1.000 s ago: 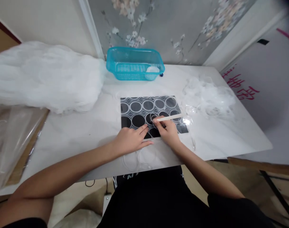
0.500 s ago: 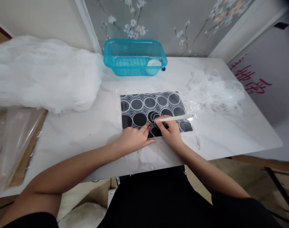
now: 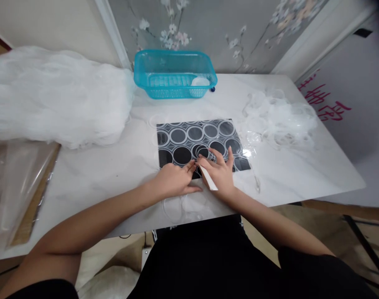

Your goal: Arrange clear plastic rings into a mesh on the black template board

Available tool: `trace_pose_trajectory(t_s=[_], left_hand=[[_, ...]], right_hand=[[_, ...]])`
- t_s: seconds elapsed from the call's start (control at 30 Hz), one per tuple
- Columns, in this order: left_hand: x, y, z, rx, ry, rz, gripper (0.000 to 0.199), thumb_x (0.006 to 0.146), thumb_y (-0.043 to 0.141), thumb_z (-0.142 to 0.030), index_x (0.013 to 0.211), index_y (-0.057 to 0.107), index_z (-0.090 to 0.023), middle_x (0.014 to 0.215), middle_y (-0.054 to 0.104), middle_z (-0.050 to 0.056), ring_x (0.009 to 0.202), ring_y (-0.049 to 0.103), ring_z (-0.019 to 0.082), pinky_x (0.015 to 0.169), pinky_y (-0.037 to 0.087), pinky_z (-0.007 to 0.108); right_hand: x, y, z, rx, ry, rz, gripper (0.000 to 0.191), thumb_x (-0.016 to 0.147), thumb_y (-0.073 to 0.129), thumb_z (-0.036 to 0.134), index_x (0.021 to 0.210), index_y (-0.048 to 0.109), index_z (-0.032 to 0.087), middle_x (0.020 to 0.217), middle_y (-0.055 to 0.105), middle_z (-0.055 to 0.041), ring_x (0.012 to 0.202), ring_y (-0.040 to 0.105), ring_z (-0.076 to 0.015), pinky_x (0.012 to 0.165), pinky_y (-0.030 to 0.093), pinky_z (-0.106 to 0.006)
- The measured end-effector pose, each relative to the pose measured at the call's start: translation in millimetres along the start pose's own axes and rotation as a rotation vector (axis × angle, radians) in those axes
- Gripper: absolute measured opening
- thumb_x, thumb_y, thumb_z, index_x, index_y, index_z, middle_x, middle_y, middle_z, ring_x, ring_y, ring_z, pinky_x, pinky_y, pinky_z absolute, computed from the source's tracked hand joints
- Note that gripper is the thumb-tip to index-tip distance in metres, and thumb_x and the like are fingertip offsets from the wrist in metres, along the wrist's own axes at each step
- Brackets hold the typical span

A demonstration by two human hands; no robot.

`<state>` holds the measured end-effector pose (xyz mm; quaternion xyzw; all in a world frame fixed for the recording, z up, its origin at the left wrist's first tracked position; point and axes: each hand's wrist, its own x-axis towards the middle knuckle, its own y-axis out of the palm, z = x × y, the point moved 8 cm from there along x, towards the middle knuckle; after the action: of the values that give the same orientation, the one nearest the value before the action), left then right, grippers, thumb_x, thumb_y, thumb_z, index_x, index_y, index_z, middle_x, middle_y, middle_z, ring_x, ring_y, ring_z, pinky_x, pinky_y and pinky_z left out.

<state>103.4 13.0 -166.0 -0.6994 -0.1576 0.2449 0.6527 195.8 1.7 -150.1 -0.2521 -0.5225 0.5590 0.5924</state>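
We grip a white strip (image 3: 209,179) in our right hand (image 3: 221,174); our left hand (image 3: 176,179) (grasp unclear) touches a patterned mat (image 3: 182,155).

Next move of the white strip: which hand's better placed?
Right, probably: the white strip lies against the right hand, though its grip is unclear; the left hand has fingers on the dark patterned mat.

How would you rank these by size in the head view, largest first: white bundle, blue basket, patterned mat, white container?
1. White bundle
2. Blue basket and patterned mat: too close to rank, the mat being partly covered
3. White container
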Motion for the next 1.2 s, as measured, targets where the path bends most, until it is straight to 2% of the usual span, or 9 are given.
trace_pose_trajectory(t_s=[0.13, 0.23, 0.33, 0.47, 0.57, 0.63, 0.77, 1.0, 1.2], left_hand=[[0, -0.5, 0, 0.002, -0.016, 0.011, 0.083, 0.084, 0.034, -0.072, 0.137, 0.048, -0.009, 0.142, 0.043, 0.018, 0.084, 0.068, 0.028, 0.057, 0.047, 0.034], [0, -0.8, 0, 0.0, -0.034, 0.001, 0.084, 0.083, 0.033, -0.074, 0.136, 0.049, -0.01, 0.142, 0.043, 0.015, 0.088, 0.067, 0.028, 0.057, 0.047, 0.033], [0, -2.6, 3, -0.003, -0.058, -0.013, 0.082, 0.083, 0.034, -0.074, 0.135, 0.05, -0.012, 0.14, 0.047, 0.014, 0.086, 0.068, 0.027, 0.056, 0.046, 0.032], [4, -11.7, 11, -0.044, -0.093, -0.037, 0.072, 0.085, 0.033, -0.072, 0.126, 0.06, -0.019, 0.129, 0.059, 0.012, 0.08, 0.069, 0.026, 0.057, 0.045, 0.032], [11, -20.5, 18, -0.097, -0.141, -0.028, 0.062, 0.087, 0.035, -0.069, 0.11, 0.069, -0.022, 0.099, 0.072, 0.01, 0.072, 0.068, 0.025, 0.058, 0.044, 0.031], [19, -28.4, 22, -0.128, -0.184, -0.047, 0.056, 0.087, 0.038, -0.066, 0.1, 0.072, -0.023, 0.082, 0.073, 0.008, 0.071, 0.067, 0.024, 0.057, 0.042, 0.03], [43, -45.6, 27, -0.189, -0.233, -0.168, 0.042, 0.088, 0.045, -0.057, 0.088, 0.072, -0.025, 0.08, 0.072, 0.004, 0.07, 0.065, 0.02, 0.055, 0.039, 0.027], [79, -37.8, 38, -0.239, -0.332, -0.169, 0.039, 0.086, 0.047, -0.054, 0.079, 0.074, -0.026, 0.066, 0.068, 0.005, 0.065, 0.063, 0.022, 0.053, 0.037, 0.028], [82, -29.3, 39, -0.492, -0.234, -0.186, 0.028, 0.088, 0.05, -0.039, 0.086, 0.074, -0.025, 0.063, 0.068, 0.0, 0.055, 0.057, 0.012, 0.053, 0.036, 0.025]], right_hand=[[39, -20, -30, -0.002, 0.065, -0.067, 0.019, 0.084, 0.051, 0.017, 0.09, 0.065, 0.028, 0.082, 0.071, -0.0038, 0.118, 0.049, -0.0306, 0.109, 0.005, -0.066], [65, -52, -71, -0.055, 0.203, -0.257, 0.021, 0.09, 0.044, 0.022, 0.089, 0.065, 0.023, 0.089, 0.069, -0.0069, 0.114, 0.05, -0.0295, 0.108, 0.013, -0.064], [61, -68, -92, 0.064, 0.252, -0.372, 0.026, 0.094, 0.041, 0.031, 0.087, 0.064, 0.02, 0.094, 0.068, -0.009, 0.105, 0.056, -0.0267, 0.102, 0.032, -0.053], [31, -43, -85, 0.347, 0.212, -0.272, 0.029, 0.093, 0.044, 0.038, 0.084, 0.065, 0.021, 0.091, 0.07, -0.0077, 0.093, 0.062, -0.0236, 0.085, 0.047, -0.039], [19, -25, -83, 0.536, 0.291, -0.199, 0.03, 0.09, 0.048, 0.042, 0.081, 0.067, 0.021, 0.088, 0.07, -0.0061, 0.088, 0.064, -0.023, 0.081, 0.049, -0.037], [23, -22, -83, 0.69, 0.325, -0.171, 0.029, 0.088, 0.052, 0.045, 0.079, 0.067, 0.021, 0.088, 0.069, -0.0049, 0.085, 0.065, -0.0221, 0.08, 0.05, -0.036], [42, -27, -85, 1.005, 0.36, -0.129, 0.029, 0.081, 0.06, 0.05, 0.08, 0.064, 0.021, 0.086, 0.066, -0.0027, 0.078, 0.066, -0.0199, 0.079, 0.053, -0.035], [58, -11, -87, 1.243, 0.41, 0.044, 0.029, 0.074, 0.069, 0.047, 0.081, 0.063, 0.02, 0.076, 0.068, -0.0014, 0.06, 0.062, -0.0142, 0.063, 0.054, -0.031], [54, 10, -111, 1.539, 0.615, 0.154, 0.026, 0.074, 0.07, 0.044, 0.084, 0.062, 0.021, 0.082, 0.071, -0.0042, 0.07, 0.065, -0.0149, 0.056, 0.051, -0.026]])
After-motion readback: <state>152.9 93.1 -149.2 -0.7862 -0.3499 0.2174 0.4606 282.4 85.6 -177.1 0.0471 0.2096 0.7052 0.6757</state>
